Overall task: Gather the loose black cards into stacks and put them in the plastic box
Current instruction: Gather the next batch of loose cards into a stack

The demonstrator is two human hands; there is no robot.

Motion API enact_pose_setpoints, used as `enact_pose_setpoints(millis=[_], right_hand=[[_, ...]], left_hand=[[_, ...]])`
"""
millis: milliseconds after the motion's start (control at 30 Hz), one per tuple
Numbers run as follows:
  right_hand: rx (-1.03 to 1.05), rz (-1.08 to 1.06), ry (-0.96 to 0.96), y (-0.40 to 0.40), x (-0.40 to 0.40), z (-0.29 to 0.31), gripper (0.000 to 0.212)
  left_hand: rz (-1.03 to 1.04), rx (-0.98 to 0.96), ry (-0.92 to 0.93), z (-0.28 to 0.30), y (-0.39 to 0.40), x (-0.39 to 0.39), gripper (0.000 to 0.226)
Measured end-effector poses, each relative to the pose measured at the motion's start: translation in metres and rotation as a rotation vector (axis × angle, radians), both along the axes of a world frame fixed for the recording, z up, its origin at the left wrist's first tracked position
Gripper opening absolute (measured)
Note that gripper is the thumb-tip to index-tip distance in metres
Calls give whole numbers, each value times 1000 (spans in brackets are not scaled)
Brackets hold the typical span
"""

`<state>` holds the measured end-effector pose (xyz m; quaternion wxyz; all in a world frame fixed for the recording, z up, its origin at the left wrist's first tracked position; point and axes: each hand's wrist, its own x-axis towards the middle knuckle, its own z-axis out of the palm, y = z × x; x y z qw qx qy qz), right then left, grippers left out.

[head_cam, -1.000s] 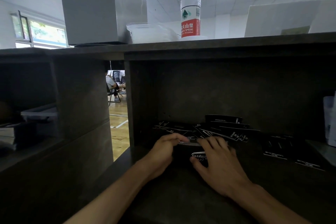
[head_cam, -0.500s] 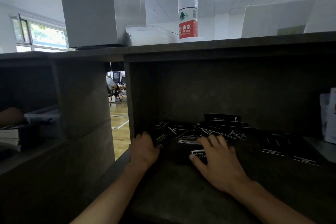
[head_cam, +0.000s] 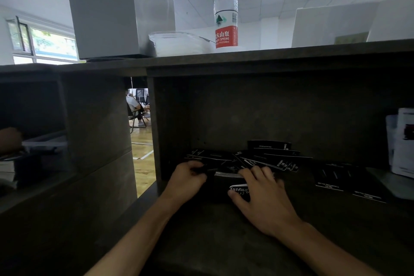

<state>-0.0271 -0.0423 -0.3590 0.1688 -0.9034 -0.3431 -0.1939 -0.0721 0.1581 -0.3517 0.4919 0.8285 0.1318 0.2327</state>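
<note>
R hand [head_cam: 266, 199]: grip curled over a card stack [head_cam: 228, 182], fingers on its top far edge, thumb on the near face w/ white script.
L hand [head_cam: 186, 180]: just left of stack, fingers curled, pinching loose black cards [head_cam: 210, 159]; contact w/ stack can't tell.
Loose cards: fanned behind both hands at back of dark shelf [head_cam: 201, 242]; more cards [head_cam: 345, 182] lie right, apart from the hands.
Plastic box [head_cam: 179, 42]: on worktop [head_cam: 268, 54] above, beside water bottle [head_cam: 226, 10].
</note>
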Motion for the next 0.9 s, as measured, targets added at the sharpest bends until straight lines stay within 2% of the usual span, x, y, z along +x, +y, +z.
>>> enact_pose_setpoints(millis=[67,100,167,267,367,433,533,600,667,700,733,800,900], right_hand=[[5,1,-1,0,0,0,56],[9,2,2,0,1,-1,57],[33,9,17,0,2,-1,65],[36,30,23,1,4,-2,81],[2,45,-21,0,5,-4,68],[2,35,-35,0,4,-3,60],[-9,28,-32,0,3,-2,56],[-20,23,-25,0,3,-1,56],[-25,19,-16,1,3,0,56],[-26,18,-10,1,3,0,57],[-28,18,-5,0,3,0,57],[-30,16,2,0,2,0,58],[-28,14,9,0,2,1,58]], left_hand=[[60,210,-41,-4,2,0,21],[45,225,-69,-1,0,-3,11],[-24,211,-75,0,2,-7,15],[-287,206,144,9,1,-15,22],[-416,157,263,11,0,-16,38],[-336,146,223,9,1,-12,43],[-136,446,105,4,19,8,32],[-60,551,135,4,32,20,42],[-71,593,231,6,39,28,57],[-87,589,286,6,40,30,58],[-93,573,325,5,40,31,55],[-62,614,281,-3,42,32,44],[-23,846,155,-7,35,24,33]])
